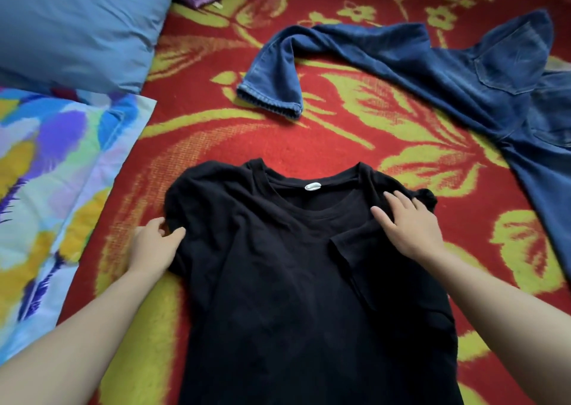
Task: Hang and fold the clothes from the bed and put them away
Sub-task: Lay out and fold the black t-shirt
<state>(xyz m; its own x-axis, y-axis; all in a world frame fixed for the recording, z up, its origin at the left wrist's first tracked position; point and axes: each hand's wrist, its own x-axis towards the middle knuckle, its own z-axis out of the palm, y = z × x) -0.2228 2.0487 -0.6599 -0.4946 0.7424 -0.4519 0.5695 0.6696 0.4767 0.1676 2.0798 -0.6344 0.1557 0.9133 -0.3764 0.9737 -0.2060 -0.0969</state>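
Our left hand (154, 244) pinched the left sleeve of the black T-shirt (293, 281) while our right hand (411, 228) pressed open-fingered on its right shoulder; it lay near us on the red blanket (340, 132), jeans (432, 61) far right.

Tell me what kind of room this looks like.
Most likely a bedroom, on a bed: a blue pillow lies on a red floral blanket, with a black T-shirt and jeans spread on it for folding.
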